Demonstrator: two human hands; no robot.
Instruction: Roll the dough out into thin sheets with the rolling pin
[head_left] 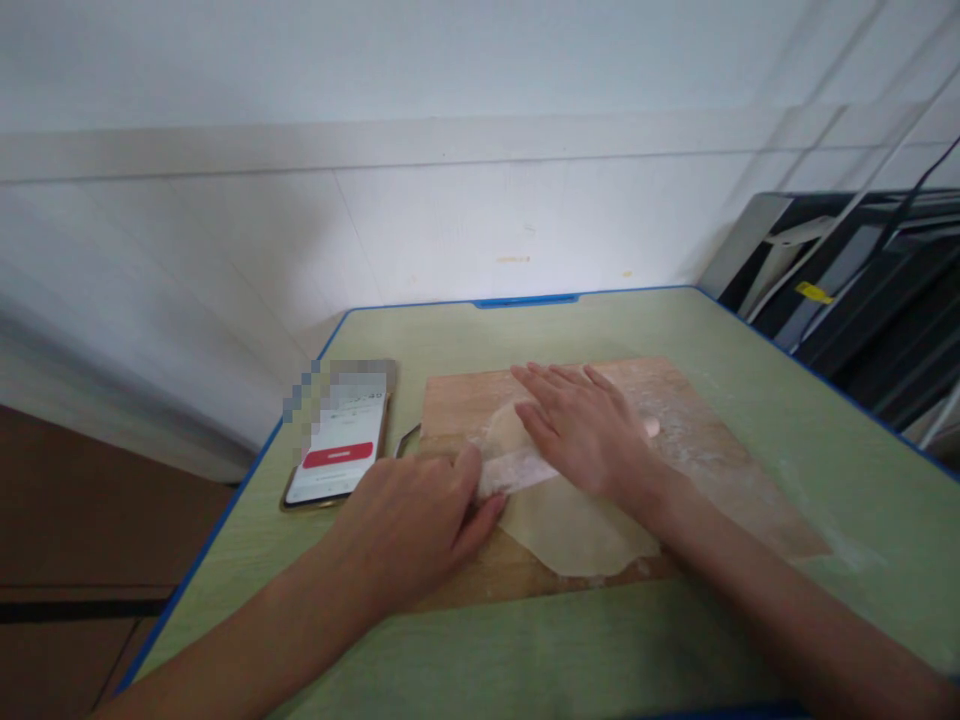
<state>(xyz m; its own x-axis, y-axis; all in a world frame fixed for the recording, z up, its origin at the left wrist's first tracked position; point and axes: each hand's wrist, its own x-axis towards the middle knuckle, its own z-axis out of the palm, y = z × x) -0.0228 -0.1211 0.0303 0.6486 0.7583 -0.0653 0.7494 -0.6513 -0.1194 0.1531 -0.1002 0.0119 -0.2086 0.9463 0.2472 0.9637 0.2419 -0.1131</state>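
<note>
A thin sheet of pale dough (577,530) lies on a floured wooden board (705,440). A flour-dusted rolling pin (517,468) rests across the dough, with its far tip showing at the right of my palm. My left hand (409,520) curls over the pin's left end. My right hand (585,425) lies flat on top of the pin with its fingers stretched out toward the upper left. Much of the pin is hidden under both hands.
The board sits on a green table (750,350) with a blue rim. A phone (337,445) with a lit screen lies left of the board. White tiled walls stand behind. Dark framed panels (862,290) lean at the right beyond the table's edge.
</note>
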